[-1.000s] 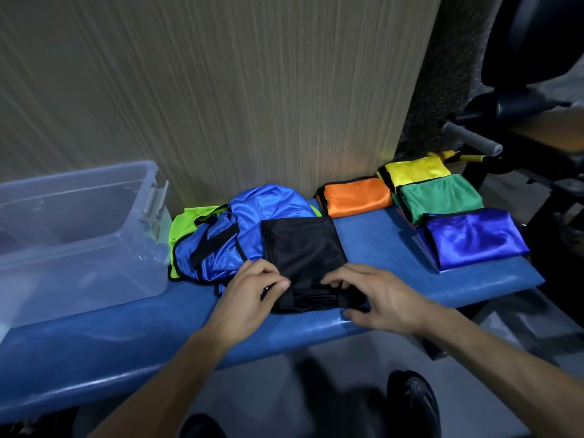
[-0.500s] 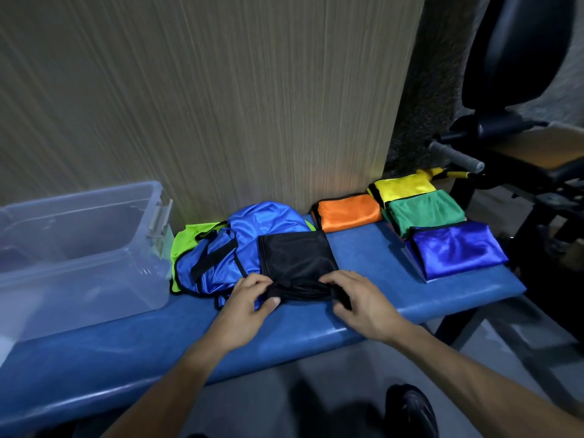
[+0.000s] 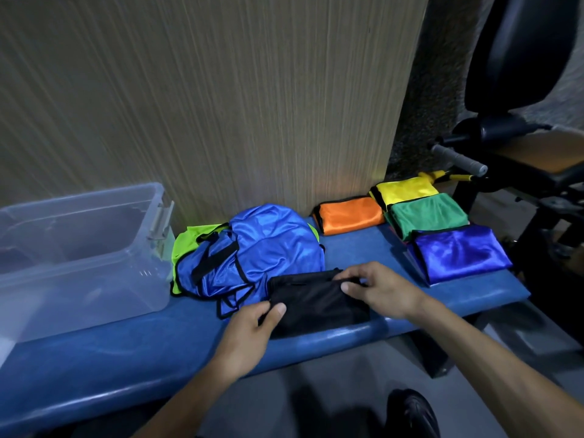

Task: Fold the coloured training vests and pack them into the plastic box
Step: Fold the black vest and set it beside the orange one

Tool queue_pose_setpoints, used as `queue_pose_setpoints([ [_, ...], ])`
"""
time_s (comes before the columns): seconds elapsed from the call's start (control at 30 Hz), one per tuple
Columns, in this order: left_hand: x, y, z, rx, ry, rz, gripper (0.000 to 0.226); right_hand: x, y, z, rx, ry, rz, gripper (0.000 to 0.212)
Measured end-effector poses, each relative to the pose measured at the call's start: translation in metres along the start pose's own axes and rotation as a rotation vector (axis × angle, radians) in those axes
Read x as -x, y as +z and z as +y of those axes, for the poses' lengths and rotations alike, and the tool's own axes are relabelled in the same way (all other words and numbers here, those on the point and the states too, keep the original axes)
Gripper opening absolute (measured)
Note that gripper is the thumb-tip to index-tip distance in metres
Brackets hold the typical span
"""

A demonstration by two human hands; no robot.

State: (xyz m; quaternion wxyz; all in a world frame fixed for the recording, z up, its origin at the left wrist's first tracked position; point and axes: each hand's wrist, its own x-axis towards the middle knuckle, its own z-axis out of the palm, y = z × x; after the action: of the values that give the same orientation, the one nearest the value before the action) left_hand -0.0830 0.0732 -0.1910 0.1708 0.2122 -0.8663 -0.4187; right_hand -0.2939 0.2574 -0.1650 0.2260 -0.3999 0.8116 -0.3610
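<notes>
Both hands [image 3: 249, 330] [image 3: 384, 287] pinch (opposite ends) the black vest [image 3: 316, 303].

Blue bench [image 3: 94, 358]: box [image 3: 79, 248] left of the hands, vests [image 3: 252, 248] beyond, folded vests [image 3: 436, 229] right.

We see a dim scene: a warm glow falls on the wood panel [image 3: 221, 105] just above the orange vest [image 3: 349, 215], satin vests show sheen, and edges bend and blur.
</notes>
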Motion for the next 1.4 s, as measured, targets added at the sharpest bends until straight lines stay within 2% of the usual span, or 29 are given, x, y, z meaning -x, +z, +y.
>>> queue_pose_setpoints([
  [0.17, -0.013, -0.001, 0.008, -0.015, -0.182, 0.005, 0.051, -0.016, 0.013, -0.013, 0.052, 0.027, 0.138, 0.014],
  [0.3, -0.023, -0.004, 0.012, -0.155, -0.239, 0.017, 0.052, -0.026, 0.027, -0.015, 0.161, 0.008, 0.217, 0.015],
  [0.43, -0.032, -0.007, 0.017, -0.429, -0.217, -0.030, 0.053, -0.029, 0.036, -0.018, 0.317, 0.038, 0.210, 0.015],
  [0.57, -0.042, -0.016, 0.023, -0.589, -0.228, -0.083, 0.046, -0.030, 0.038, -0.024, 0.483, 0.097, 0.213, 0.025],
  [0.67, -0.045, -0.021, 0.029, -0.732, -0.077, -0.014, 0.033, -0.031, 0.042, -0.025, 0.544, 0.084, 0.219, 0.027],
  [0.8, -0.051, -0.014, 0.022, -0.828, 0.096, -0.013, 0.028, -0.032, 0.042, -0.023, 0.547, 0.092, 0.210, 0.029],
  [1.03, -0.056, 0.000, 0.012, -0.876, 0.030, -0.030, 0.036, -0.032, 0.043, -0.028, 0.540, 0.196, 0.244, 0.041],
  [1.23, -0.056, 0.003, 0.011, -0.811, 0.007, -0.021, 0.032, -0.037, 0.034, -0.031, 0.353, 0.398, 0.252, 0.058],
  [1.4, -0.051, 0.004, 0.007, -0.785, 0.075, 0.044, 0.032, -0.047, 0.034, -0.031, 0.133, 0.437, 0.275, 0.055],
])
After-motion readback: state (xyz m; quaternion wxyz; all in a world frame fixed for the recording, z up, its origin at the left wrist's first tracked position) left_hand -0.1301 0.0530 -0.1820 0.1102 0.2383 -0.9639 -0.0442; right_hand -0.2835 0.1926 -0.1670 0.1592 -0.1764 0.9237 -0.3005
